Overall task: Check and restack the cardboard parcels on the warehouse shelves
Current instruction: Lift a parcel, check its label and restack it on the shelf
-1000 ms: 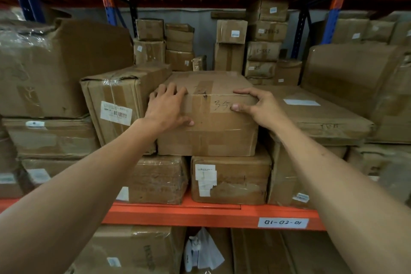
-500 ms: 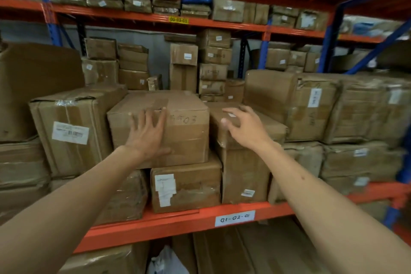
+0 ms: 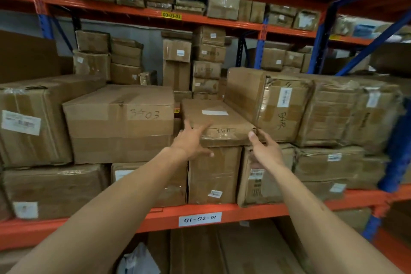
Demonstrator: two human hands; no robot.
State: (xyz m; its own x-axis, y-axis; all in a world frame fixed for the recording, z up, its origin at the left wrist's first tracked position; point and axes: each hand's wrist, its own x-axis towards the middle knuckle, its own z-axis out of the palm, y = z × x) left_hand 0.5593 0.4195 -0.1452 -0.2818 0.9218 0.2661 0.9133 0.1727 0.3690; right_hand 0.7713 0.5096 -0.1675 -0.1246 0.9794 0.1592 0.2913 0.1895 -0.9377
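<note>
A flat cardboard parcel [image 3: 219, 121] with a white label on top lies on an upright box [image 3: 214, 173] on the orange shelf [image 3: 255, 212]. My left hand [image 3: 192, 140] rests at the parcel's front left corner, fingers spread over its edge. At its front right corner is my right hand [image 3: 264, 150], thumb touching the corner and fingers apart. Neither hand clasps the parcel. To the left stands the big box marked 3403 [image 3: 120, 122], with no hand on it.
A taped box [image 3: 266, 102] presses against the flat parcel's right side, with wrapped parcels [image 3: 347, 113] beyond it. Another large box [image 3: 33, 118] stands far left. Stacks of smaller boxes [image 3: 206, 62] fill the back. A blue upright [image 3: 393, 158] stands at the right.
Both hands have left the 3403 box and shifted right to the flat parcel's front corners. The view has swung right as well.
</note>
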